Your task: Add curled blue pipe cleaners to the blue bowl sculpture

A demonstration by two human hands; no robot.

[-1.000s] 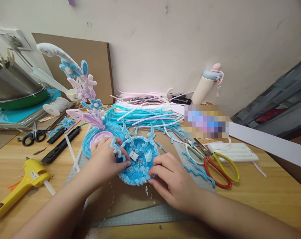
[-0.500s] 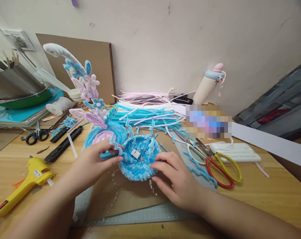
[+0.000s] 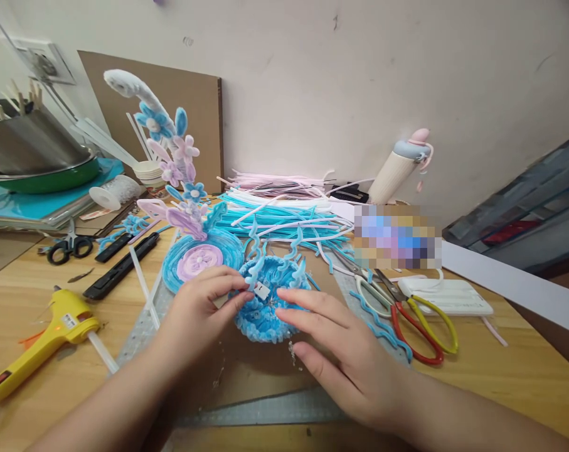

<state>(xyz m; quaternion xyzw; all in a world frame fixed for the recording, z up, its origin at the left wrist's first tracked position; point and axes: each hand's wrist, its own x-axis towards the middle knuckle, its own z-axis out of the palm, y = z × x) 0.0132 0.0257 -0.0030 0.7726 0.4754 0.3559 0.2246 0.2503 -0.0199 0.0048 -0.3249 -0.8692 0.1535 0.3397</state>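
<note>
A round blue cup of fuzzy pipe cleaners (image 3: 270, 329) sits in front of me, with a small white box (image 3: 262, 290) inside it and wavy blue strands rising from its rim. My left hand (image 3: 218, 298) is closed in a pinch at the cup's left side, on the lower end of a wavy blue pipe cleaner (image 3: 255, 267). Over the right side lies my right hand (image 3: 334, 336), open, its fingers apart and fingertips touching the cup. Clear bead strings (image 3: 292, 353) hang below it. Behind to the left stands a pipe-cleaner flower stem (image 3: 175, 150) on a blue and pink coiled base (image 3: 171, 263).
A yellow glue gun (image 3: 63, 326), a black cutter (image 3: 122, 267) and black-handled scissors (image 3: 70, 248) lie left. Blue pipe cleaners (image 3: 284, 223) are heaped behind. On the right are red-and-yellow-handled scissors (image 3: 418, 333), a white power bank (image 3: 446, 295) and a bottle (image 3: 394, 169).
My left hand has shifted right to the white box's edge. My right hand has moved inward, its fingers now reaching over the cup's rim. The view has swung slightly.
</note>
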